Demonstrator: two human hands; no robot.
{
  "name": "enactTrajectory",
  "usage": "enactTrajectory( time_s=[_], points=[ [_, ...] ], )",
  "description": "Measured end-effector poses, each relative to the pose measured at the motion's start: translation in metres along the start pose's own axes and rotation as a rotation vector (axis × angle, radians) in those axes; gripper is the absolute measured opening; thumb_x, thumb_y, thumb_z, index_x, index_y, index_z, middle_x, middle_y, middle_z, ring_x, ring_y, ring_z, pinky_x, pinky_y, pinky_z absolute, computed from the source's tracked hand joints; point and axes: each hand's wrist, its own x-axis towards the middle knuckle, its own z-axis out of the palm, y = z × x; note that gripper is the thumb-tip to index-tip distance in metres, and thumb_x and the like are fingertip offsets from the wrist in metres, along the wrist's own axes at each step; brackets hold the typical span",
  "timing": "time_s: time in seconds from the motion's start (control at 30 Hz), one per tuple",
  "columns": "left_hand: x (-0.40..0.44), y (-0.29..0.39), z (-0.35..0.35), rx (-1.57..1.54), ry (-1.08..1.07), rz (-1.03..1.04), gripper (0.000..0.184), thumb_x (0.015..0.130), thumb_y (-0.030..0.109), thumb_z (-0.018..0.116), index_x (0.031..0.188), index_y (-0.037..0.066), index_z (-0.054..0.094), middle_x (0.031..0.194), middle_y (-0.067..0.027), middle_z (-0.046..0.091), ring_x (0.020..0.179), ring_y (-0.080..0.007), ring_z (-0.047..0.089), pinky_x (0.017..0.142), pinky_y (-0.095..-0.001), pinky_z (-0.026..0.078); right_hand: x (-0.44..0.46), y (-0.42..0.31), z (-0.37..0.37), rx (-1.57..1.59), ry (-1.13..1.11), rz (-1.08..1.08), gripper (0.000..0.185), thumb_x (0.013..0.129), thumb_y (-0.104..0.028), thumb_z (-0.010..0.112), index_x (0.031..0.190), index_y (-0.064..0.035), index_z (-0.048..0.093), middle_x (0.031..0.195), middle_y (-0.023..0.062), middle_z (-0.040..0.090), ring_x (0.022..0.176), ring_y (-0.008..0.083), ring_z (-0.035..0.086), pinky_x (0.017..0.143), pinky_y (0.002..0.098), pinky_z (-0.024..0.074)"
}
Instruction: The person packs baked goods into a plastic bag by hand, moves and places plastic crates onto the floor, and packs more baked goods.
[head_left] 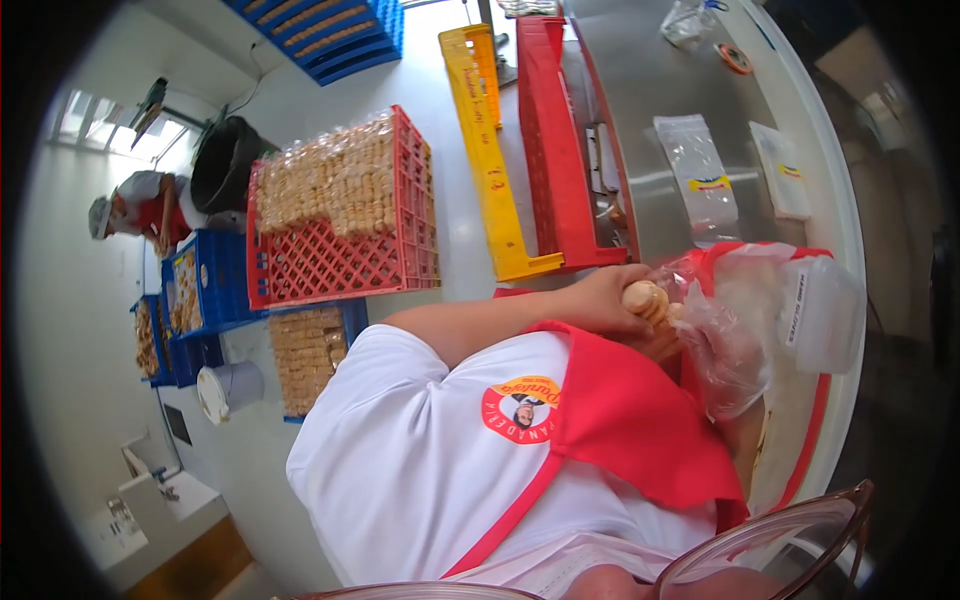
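My left hand (612, 298) is closed around several round, pale brown cookies (647, 300) stacked together. Close against them, my right hand (706, 342) shows through crinkled clear plastic, its fingers bent and partly hidden. It grips a clear plastic bag (735, 375), which bunches around it and hangs down. Both hands meet in front of the red apron (640, 415), by the metal table's edge. Just beyond them stands a clear container labelled hand gloves (825, 315).
Flat clear bags (700, 175) lie on the metal table (650, 60). Red (550, 150) and yellow (490, 170) crates stand beside it. Packed cookies fill a pink crate (345, 275). Blue crates (215, 280), a white bucket (230, 388) and another person (150, 205) are farther off.
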Motion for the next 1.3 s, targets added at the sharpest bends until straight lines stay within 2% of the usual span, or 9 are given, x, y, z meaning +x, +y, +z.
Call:
enactTrajectory(
  time_s=[0.23,0.43,0.5,0.83,0.93,1.03,1.1,1.23,1.3],
  points=[
    [0.006,0.0,0.009,0.115,-0.072,0.197,0.043,0.071,0.017,0.071,0.107,0.003,0.052,0.095,-0.0081,0.06,0.088,-0.0132,0.056,0.078,-0.027,0.045,0.008,-0.031,-0.012,-0.042,-0.036,-0.007,0.015,0.077,-0.008,0.061,0.092,-0.0039,0.061,0.091,0.0141,0.061,0.081,0.03,0.058,0.07,0.0363,0.0451],
    [0.01,-0.013,0.014,0.254,-0.044,0.484,0.059,0.067,0.023,0.073,0.117,0.009,0.046,0.103,-0.0152,0.058,0.096,-0.0298,0.057,0.083,-0.0351,0.044,0.0,0.002,0.003,-0.084,-0.056,-0.18,0.015,0.078,-0.01,0.061,0.092,-0.0047,0.06,0.091,0.0144,0.06,0.081,0.03,0.058,0.07,0.037,0.0446],
    [0.002,-0.001,0.015,0.341,-0.042,0.257,0.059,0.065,0.028,0.071,0.117,0.014,0.046,0.104,-0.0144,0.057,0.097,-0.0323,0.054,0.079,-0.0385,0.044,-0.004,0.008,0.009,-0.054,-0.085,-0.181,0.013,0.077,-0.009,0.062,0.089,-0.0047,0.06,0.085,0.0135,0.06,0.076,0.0297,0.057,0.067,0.0364,0.0442],
    [0.016,-0.019,0.013,0.539,-0.004,0.389,0.041,0.07,0.028,0.065,0.105,0.01,0.052,0.095,-0.0106,0.059,0.088,-0.0304,0.056,0.074,-0.0393,0.044,0.009,-0.003,0.021,-0.014,-0.126,-0.136,0.011,0.073,-0.005,0.066,0.082,-0.0026,0.06,0.076,0.0122,0.059,0.068,0.0298,0.056,0.062,0.0347,0.0433],
    [0.016,-0.024,0.014,0.476,0.006,0.516,0.041,0.071,0.025,0.065,0.107,0.009,0.054,0.102,-0.0113,0.057,0.095,-0.0305,0.055,0.078,-0.0381,0.044,0.011,-0.008,0.016,-0.038,-0.117,-0.151,0.012,0.074,-0.006,0.065,0.085,-0.0025,0.06,0.076,0.013,0.059,0.069,0.0298,0.056,0.063,0.035,0.0436],
    [0.02,-0.027,0.007,0.263,0.119,0.971,0.041,0.072,0.021,0.065,0.11,0.009,0.055,0.11,-0.0124,0.054,0.103,-0.03,0.052,0.085,-0.0378,0.043,0.004,-0.001,0.009,-0.064,-0.148,-0.109,0.013,0.076,-0.007,0.063,0.088,-0.0036,0.061,0.076,0.0135,0.058,0.069,0.0279,0.057,0.063,0.0344,0.0439],
    [0.022,-0.022,-0.012,0.234,0.213,0.984,0.039,0.073,0.014,0.064,0.111,0.008,0.055,0.114,-0.0127,0.052,0.108,-0.0288,0.049,0.088,-0.0373,0.042,-0.004,0.0,0.002,-0.027,-0.076,-0.034,0.013,0.077,-0.007,0.062,0.089,-0.004,0.062,0.076,0.0133,0.058,0.068,0.0256,0.057,0.061,0.0338,0.0435],
    [0.039,-0.066,-0.079,0.327,0.43,0.476,0.031,0.076,0.005,0.058,0.107,0.008,0.056,0.111,-0.0135,0.054,0.104,-0.0273,0.051,0.089,-0.0333,0.042,-0.033,-0.002,-0.011,-0.008,0.061,0.147,0.013,0.076,-0.007,0.062,0.089,-0.0031,0.063,0.076,0.0119,0.059,0.066,0.0213,0.055,0.059,0.0325,0.0422],
    [0.046,-0.113,-0.117,0.83,0.427,0.148,0.032,0.077,0.017,0.057,0.108,0.009,0.055,0.11,-0.0139,0.052,0.108,-0.0305,0.047,0.092,-0.036,0.039,-0.049,0.005,-0.017,-0.032,0.112,0.197,0.013,0.076,-0.007,0.062,0.088,-0.0024,0.064,0.076,0.0113,0.059,0.067,0.0208,0.055,0.059,0.0316,0.042]
  ],
)
